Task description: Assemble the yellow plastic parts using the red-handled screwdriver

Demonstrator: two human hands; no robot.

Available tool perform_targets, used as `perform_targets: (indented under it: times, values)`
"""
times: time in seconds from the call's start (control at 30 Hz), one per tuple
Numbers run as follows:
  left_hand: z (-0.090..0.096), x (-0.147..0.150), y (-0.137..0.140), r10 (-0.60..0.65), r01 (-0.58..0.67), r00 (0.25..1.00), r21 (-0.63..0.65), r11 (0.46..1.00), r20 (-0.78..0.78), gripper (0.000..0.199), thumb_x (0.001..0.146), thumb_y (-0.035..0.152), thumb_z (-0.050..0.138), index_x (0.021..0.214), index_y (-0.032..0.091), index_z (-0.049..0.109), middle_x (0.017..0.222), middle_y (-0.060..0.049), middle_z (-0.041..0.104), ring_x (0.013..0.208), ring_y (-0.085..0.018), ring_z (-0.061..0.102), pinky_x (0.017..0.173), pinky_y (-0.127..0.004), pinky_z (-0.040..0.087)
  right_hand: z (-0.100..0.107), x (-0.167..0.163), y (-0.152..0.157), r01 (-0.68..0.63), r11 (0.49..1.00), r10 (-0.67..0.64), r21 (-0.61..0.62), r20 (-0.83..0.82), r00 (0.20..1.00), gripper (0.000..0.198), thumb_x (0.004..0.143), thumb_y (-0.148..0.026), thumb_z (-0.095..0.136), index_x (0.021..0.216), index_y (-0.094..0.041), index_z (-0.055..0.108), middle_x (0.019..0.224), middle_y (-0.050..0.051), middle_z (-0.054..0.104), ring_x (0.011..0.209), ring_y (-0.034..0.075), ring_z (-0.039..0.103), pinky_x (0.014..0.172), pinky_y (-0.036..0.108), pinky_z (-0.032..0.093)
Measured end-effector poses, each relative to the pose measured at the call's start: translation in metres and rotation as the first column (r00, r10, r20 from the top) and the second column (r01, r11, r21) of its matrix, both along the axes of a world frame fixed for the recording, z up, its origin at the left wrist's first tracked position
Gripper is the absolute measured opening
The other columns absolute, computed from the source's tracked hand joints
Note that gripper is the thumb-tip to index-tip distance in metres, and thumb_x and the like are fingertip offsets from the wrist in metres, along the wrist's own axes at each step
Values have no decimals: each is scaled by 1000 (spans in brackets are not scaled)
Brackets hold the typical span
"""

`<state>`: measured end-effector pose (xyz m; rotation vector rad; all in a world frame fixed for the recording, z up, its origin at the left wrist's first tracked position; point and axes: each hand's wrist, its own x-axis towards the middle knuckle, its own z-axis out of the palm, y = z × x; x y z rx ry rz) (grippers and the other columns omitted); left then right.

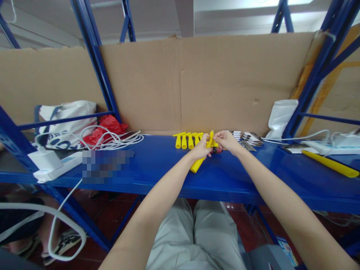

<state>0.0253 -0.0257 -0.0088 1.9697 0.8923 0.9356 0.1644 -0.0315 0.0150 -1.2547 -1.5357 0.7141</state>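
Note:
My left hand [201, 148] is wrapped round a yellow tube-handled plastic piece [197, 165], whose round end points toward me. At its far, narrower end [212, 135], my right hand [225, 139] has its fingers pinched together; whether they grip the yellow piece or something small is too fine to see. A red and black object [216, 150] lies under or beside my hands, partly covered. Just left of them, several similar yellow pieces [184, 142] lie in a row on the blue shelf [157, 168], round ends toward me.
Small black-and-white cards or packets [251, 138] lie right of my hands. A white pouch [281, 118] leans by the right post. A long yellow piece [330, 164] lies far right. Left are white cables [123, 140], a power strip [59, 167], a red bag [105, 129] and a cloth bag [69, 116]. Cardboard [225, 82] stands behind.

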Motion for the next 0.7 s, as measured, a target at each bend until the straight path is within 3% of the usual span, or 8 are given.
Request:
perform_targets:
  times: [0.23, 0.47, 0.57, 0.7]
  values:
    - [1, 0, 2, -14, 14, 1000, -16, 1000, 6, 38, 75, 3, 50, 103, 22, 30, 109, -5, 52, 39, 1, 48, 33, -14, 35, -7, 7, 11, -24, 990, -5, 140, 208, 978, 11, 79, -11, 45, 72, -20, 45, 49, -6, 45, 38, 8, 40, 40, 19, 31]
    - [4, 0, 1, -36, 41, 998, -85, 996, 52, 42, 73, 3, 51, 104, 23, 31, 123, -10, 47, 43, 2, 51, 36, -12, 35, -6, 14, 12, -62, 923, -159, 379, 523, 837, 6, 79, -15, 43, 77, -20, 45, 70, 3, 57, 62, 15, 52, 58, 25, 37]
    - [6, -4, 2, -14, 22, 997, -114, 993, 72, 41, 74, 2, 50, 104, 23, 31, 116, -9, 52, 42, 1, 51, 36, -14, 36, -3, 15, 9, -99, 911, -177, 401, 595, 784, 6, 80, -16, 41, 80, -19, 45, 72, 5, 58, 64, 16, 53, 59, 25, 37]
    - [8, -8, 2, 16, 2, 991, -132, 991, 133, 37, 76, 1, 48, 100, 23, 30, 99, -2, 56, 38, 0, 48, 35, -14, 33, 0, 20, 7, -82, 899, -216, 430, 599, 771, 8, 81, -15, 40, 84, -19, 47, 74, 6, 60, 64, 16, 54, 60, 25, 36]
